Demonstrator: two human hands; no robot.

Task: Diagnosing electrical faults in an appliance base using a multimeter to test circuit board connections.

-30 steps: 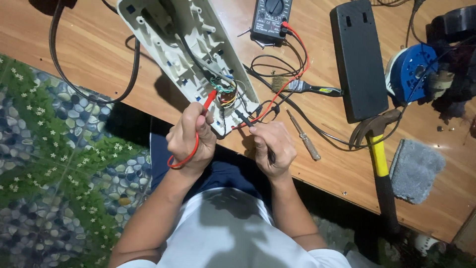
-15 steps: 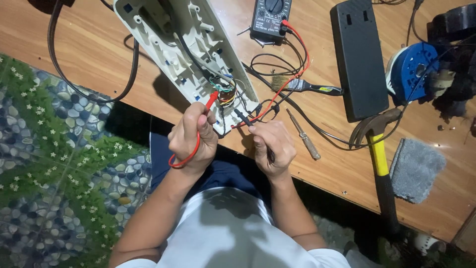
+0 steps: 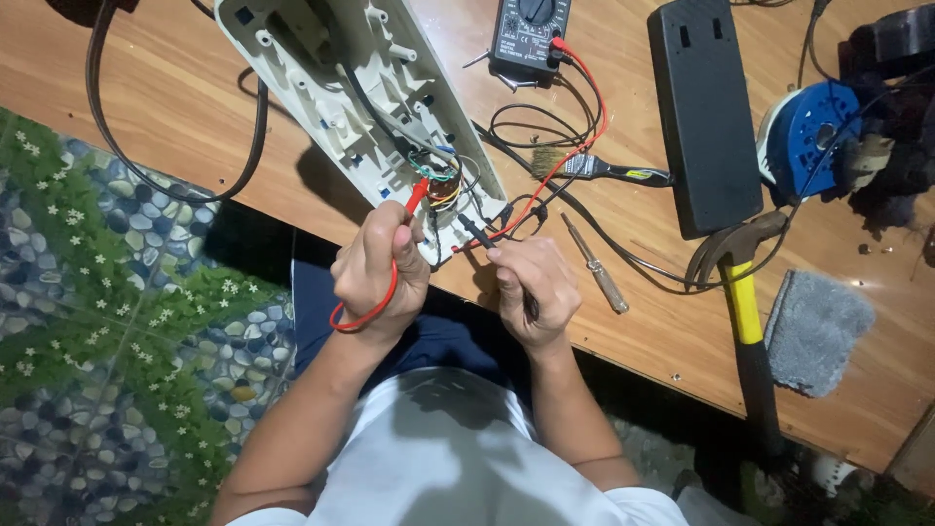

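My left hand grips a red test probe, its tip at the wiring inside an opened white plastic casing lying on the wooden table. A loop of red lead hangs below that hand. My right hand grips a black test probe, its tip pointing at the same bundle of coloured wires. Red and black leads run up to a dark multimeter at the top.
A small brush and a thin screwdriver lie right of the casing. Farther right are a long black box, a blue reel, a yellow-handled hammer and a grey cloth. A black cable loops at left.
Both hands stay on the probes at the casing's wiring. The view has shifted slightly; nothing else has visibly moved.
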